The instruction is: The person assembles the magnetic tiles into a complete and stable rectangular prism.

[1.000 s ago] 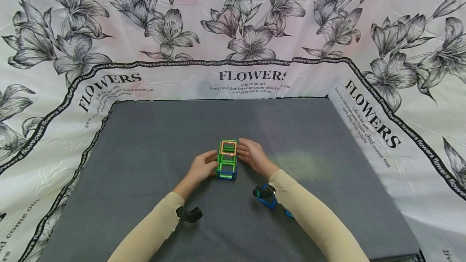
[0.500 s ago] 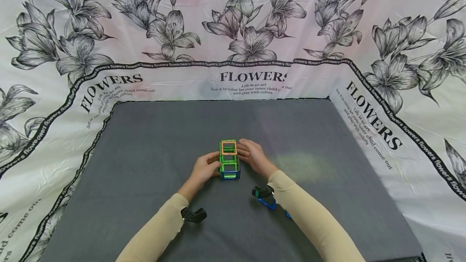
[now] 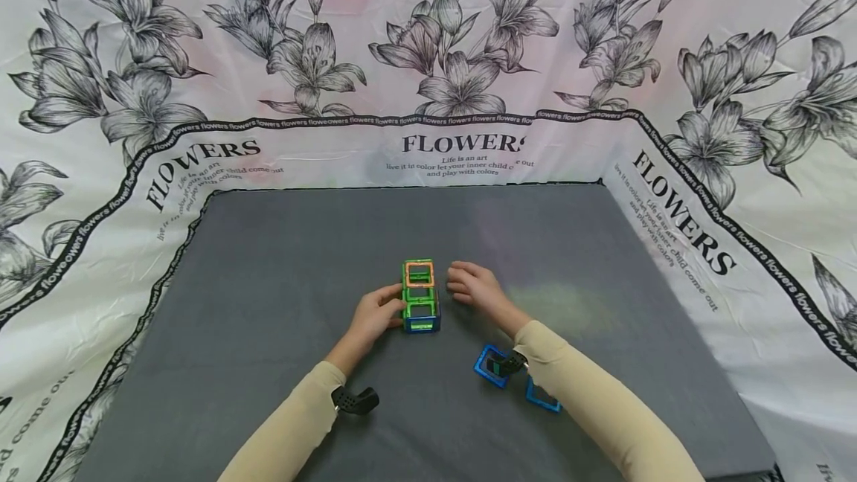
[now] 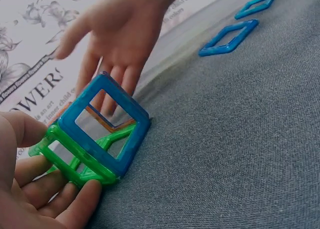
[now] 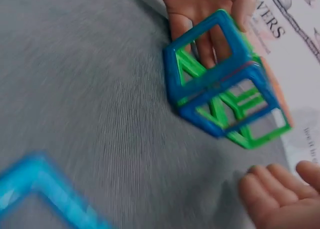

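A small block of joined magnetic tiles (image 3: 419, 301) lies on the grey table. Its frames are green and blue, with an orange one at the far end. My left hand (image 3: 370, 318) holds its left side, thumb at the upper edge and fingers along the green frame (image 4: 82, 161). To the right of the block, apart from it, my right hand (image 3: 482, 292) has loosely bent fingers and nothing in them. In the right wrist view two blue tiles (image 5: 217, 84) meet edge to edge on the block.
Two loose blue square tiles lie near the right forearm, one (image 3: 480, 358) partly behind the wrist camera and another (image 3: 544, 405) closer to me. A white floral cloth (image 3: 462, 151) rises behind the grey tabletop (image 3: 301, 244).
My right hand has drawn away from the block to the right, uncovering more of the loose blue tiles. The left hand stays at the block, which shifted slightly right earlier.
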`<state>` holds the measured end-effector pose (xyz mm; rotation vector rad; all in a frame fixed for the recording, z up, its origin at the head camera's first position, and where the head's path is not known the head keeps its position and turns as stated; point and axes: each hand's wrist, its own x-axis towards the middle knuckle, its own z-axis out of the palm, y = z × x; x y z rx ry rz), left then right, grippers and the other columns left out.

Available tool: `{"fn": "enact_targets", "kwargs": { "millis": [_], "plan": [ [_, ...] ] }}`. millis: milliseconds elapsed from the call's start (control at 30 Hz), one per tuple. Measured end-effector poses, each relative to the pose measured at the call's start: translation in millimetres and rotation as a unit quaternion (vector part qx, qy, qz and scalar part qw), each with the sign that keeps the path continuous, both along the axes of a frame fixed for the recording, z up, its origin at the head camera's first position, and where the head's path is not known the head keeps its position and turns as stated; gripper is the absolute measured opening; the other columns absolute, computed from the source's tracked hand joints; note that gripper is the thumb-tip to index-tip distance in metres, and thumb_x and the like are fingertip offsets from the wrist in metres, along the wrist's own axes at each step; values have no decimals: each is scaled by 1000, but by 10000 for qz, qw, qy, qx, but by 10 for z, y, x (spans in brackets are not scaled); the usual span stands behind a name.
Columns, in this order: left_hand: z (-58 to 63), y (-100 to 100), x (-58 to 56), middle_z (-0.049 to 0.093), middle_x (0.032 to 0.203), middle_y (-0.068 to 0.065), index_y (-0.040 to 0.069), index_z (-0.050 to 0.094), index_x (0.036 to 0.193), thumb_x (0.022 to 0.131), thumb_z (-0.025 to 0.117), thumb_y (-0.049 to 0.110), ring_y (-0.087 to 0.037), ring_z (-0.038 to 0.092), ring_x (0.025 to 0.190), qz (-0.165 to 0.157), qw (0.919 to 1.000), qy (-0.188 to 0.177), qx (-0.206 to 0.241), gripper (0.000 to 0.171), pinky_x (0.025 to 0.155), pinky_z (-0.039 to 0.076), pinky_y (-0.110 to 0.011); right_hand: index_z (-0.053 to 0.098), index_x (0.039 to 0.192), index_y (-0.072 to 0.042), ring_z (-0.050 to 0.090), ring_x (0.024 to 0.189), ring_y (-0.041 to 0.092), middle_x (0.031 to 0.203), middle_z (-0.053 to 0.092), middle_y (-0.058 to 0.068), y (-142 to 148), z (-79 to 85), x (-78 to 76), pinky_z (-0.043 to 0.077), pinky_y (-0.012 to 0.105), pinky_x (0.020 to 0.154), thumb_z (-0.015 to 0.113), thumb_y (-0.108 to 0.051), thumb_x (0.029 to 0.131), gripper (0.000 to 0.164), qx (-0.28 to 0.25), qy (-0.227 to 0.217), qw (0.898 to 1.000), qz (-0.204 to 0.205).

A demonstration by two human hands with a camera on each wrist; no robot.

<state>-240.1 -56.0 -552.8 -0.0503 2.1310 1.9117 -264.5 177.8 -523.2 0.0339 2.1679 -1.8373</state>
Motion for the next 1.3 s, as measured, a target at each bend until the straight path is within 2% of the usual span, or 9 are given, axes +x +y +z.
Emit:
{"fn": "enact_targets", "kwargs": {
  "millis": [67,133,333,433,533,667,767,1000,1300],
  "plan": [
    [-2,-4,6,58,145,-22,3,51,149,100,59,15,-36,64,123,12,10000,6,-35,51,88,61,-43,42,153,2,59,130,41,147,54,27,112,56,80,54,47,104,53,-28,106,56,637,237,9975,185],
    [-5,-10,3,58,145,-23,3,51,149,100,59,16,-37,64,124,-9,10000,10,-47,51,89,61,-44,47,149,1,63,124,40,142,59,26,228,94,174,56,47,98,56,-26,105,53,1260,489,9900,395],
    [-4,-85,-15,55,148,-24,2,48,151,101,58,15,-39,62,126,-23,9997,116,-193,52,89,60,-44,54,145,-2,62,125,41,140,61,22,434,116,492,55,51,99,62,-25,101,50,2646,1203,9493,1196],
    [9,-146,-4,53,150,-23,3,48,151,102,58,15,-39,62,127,-16,9996,164,-227,51,90,61,-43,56,143,-3,63,124,38,140,63,18,442,67,624,55,52,98,66,-27,99,51,3113,1642,9235,1527],
    [22,-161,17,52,151,-23,3,48,151,103,57,16,-39,60,129,-81,9996,213,-185,51,92,60,-42,60,140,-4,64,122,36,137,65,16,460,13,776,55,52,97,71,-28,95,52,3621,2187,8901,1698],
    [18,-143,20,51,152,-23,5,49,151,104,57,17,-38,60,129,-105,9995,251,-149,50,93,60,-43,66,132,-8,63,116,32,128,68,12,483,-66,995,56,48,91,78,-33,89,52,4251,2907,8401,1703],
    [11,-134,15,51,152,-23,5,49,151,104,57,17,-38,60,129,-102,9995,248,-164,49,93,60,-43,68,129,-11,63,111,28,124,68,11,490,-104,1113,58,44,84,83,-36,84,53,4550,3220,8142,1625],
    [-3,-79,28,52,151,-22,4,48,151,104,57,17,-38,61,129,-175,9995,226,-139,50,93,60,-43,70,127,-10,65,107,27,123,68,12,553,-125,1256,58,42,82,86,-33,80,54,4778,3219,8010,1628],
    [-26,-41,44,55,148,-22,4,50,150,104,58,17,-37,63,126,-173,9995,230,-152,49,91,60,-41,76,114,-16,64,99,25,117,69,10,581,-125,1313,56,40,77,85,-23,82,34,4735,3443,7925,1709]
  ]
}}
